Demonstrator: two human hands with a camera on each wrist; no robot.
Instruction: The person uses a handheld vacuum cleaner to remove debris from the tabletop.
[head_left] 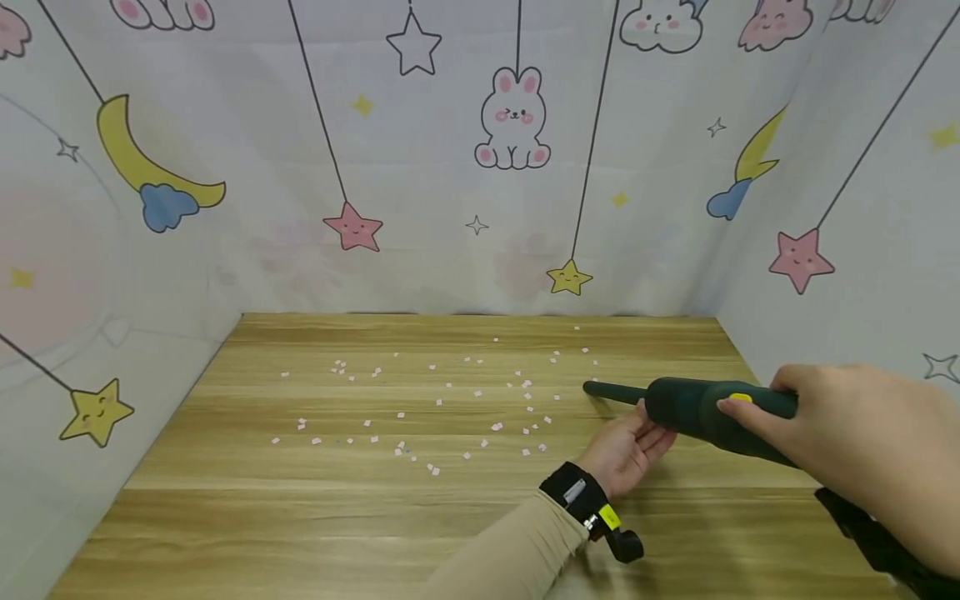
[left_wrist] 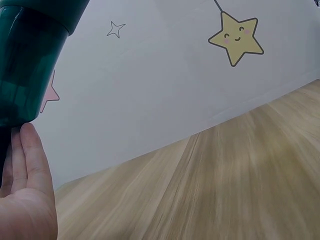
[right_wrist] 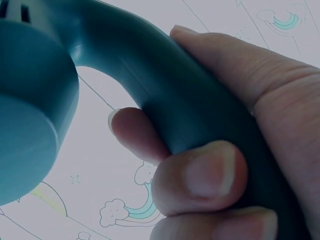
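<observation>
A dark green handheld vacuum cleaner (head_left: 686,408) is held above the right side of the table, its slim nozzle (head_left: 617,392) pointing left. My right hand (head_left: 873,437) grips its handle (right_wrist: 165,85), the thumb lying close to a yellow button (head_left: 741,397). In the right wrist view the fingers wrap round the curved handle. Under the front of the body is my left hand (head_left: 626,454), palm up. Its straight fingers (left_wrist: 34,155) touch the vacuum where the nozzle meets the body. Small white paper scraps (head_left: 477,393) lie scattered across the table left of the nozzle.
The wood-grain table (head_left: 300,517) is bordered at the back and sides by pale cloth walls (head_left: 435,167) printed with stars, moons and a rabbit. A black strap with a small camera mount (head_left: 581,492) sits on the left wrist.
</observation>
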